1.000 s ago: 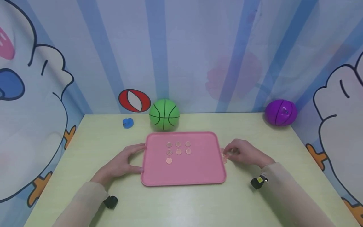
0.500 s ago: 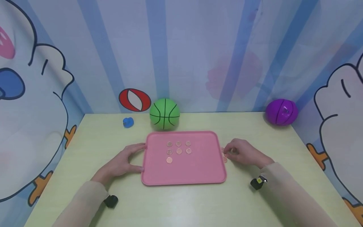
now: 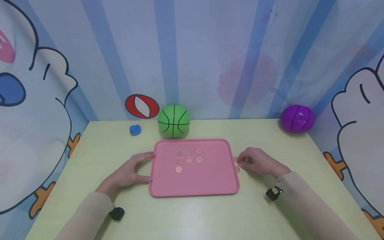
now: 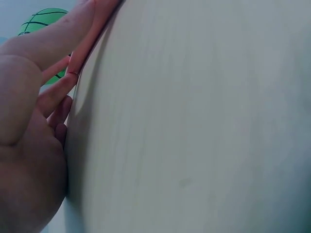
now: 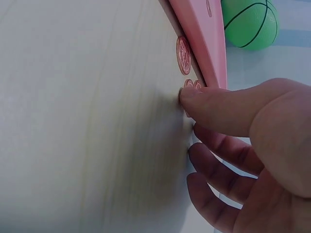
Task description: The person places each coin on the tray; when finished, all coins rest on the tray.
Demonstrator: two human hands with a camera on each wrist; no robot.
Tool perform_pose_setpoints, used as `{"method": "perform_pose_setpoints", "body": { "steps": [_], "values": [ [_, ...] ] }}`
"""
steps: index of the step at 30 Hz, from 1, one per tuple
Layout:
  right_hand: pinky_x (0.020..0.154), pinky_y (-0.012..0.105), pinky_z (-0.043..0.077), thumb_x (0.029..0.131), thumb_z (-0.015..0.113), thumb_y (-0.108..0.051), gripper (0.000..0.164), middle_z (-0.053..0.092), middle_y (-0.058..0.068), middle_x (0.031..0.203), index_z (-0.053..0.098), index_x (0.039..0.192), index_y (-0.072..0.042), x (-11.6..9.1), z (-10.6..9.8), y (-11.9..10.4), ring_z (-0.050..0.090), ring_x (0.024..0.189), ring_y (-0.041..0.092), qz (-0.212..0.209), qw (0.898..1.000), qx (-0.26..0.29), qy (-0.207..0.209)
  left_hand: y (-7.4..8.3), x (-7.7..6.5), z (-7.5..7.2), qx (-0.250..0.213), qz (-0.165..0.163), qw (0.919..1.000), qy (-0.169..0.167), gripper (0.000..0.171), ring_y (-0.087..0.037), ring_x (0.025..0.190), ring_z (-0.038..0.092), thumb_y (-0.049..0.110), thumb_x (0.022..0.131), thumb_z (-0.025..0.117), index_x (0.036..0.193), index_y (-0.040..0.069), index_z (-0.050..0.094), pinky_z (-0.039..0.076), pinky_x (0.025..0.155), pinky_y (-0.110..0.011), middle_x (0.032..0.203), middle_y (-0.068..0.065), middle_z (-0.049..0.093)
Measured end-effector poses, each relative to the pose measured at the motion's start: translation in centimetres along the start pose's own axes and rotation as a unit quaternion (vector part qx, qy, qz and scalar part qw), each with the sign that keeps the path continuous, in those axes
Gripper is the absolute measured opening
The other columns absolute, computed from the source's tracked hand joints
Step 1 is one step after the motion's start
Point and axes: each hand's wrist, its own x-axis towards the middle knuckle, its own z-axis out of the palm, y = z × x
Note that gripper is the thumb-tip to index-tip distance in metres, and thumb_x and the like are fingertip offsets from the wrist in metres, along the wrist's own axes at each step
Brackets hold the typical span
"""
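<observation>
A pink tray [image 3: 210, 181] lies on the table, with several copper-coloured coins [image 3: 189, 160] set out in rows on its upper left part. My left hand [image 3: 129, 171] is spread at the tray's left edge, the thumb and a forefinger touching its rim. Beyond the right edge of the tray my right hand [image 3: 256, 161] pinches a coin at the table surface, its thumb covering part of it. Other loose coins lie there beside the rim; one coin [image 5: 183, 55] shows clearly in the right wrist view. How the forefinger meets the pinched coin is hidden behind the thumb.
Behind the tray sits a green ball [image 3: 173, 121] with black lines. A small blue duck-like toy [image 3: 135, 130] is to its left. At the far right corner rests a purple ball [image 3: 297, 119]. A printed curtain [image 3: 198, 60] surrounds the pale table [image 3: 192, 216].
Slight finger motion shows at the right hand over the coins beside the tray. The left hand, the tray and the coins on it stay in place.
</observation>
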Motion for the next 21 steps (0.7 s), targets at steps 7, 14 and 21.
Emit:
{"method": "perform_pose_setpoints", "body": {
  "steps": [7, 14, 21],
  "values": [
    [0.077, 0.032, 0.058, 0.091, 0.080, -0.006, 0.012, 0.071, -0.005, 0.093, 0.079, 0.098, -0.015, 0.11, -0.11, -0.13, 0.063, 0.086, 0.013, -0.010, 1.000, -0.005, 0.000, -0.05, -0.10, -0.01, 0.001, 0.005, 1.0000, 0.001, 0.091, -0.043, 0.155, 0.025, 0.032, 0.081, 0.092, 0.159, 0.018, 0.046, 0.018, 0.124, -0.073, 0.168, -0.012, 0.036],
    [0.075, 0.030, 0.059, 0.091, 0.081, -0.007, 0.008, 0.073, -0.004, 0.094, 0.080, 0.097, -0.013, 0.17, 0.03, -0.22, 0.065, 0.084, 0.012, -0.003, 1.000, -0.013, 0.008, -0.12, -0.10, 0.01, 0.000, 0.008, 1.0000, 0.001, 0.091, -0.044, 0.155, 0.024, 0.032, 0.082, 0.092, 0.160, 0.017, 0.046, 0.017, 0.123, -0.074, 0.168, -0.012, 0.036],
    [0.075, 0.030, 0.059, 0.091, 0.080, -0.007, 0.009, 0.073, -0.003, 0.094, 0.079, 0.098, -0.012, 0.17, -0.22, -0.36, 0.064, 0.084, 0.013, 0.013, 1.000, -0.008, -0.002, -0.17, 0.00, 0.06, 0.001, 0.012, 0.9999, 0.002, 0.092, -0.043, 0.156, 0.024, 0.031, 0.081, 0.092, 0.160, 0.017, 0.046, 0.016, 0.124, -0.073, 0.168, -0.012, 0.036]
  ]
}}
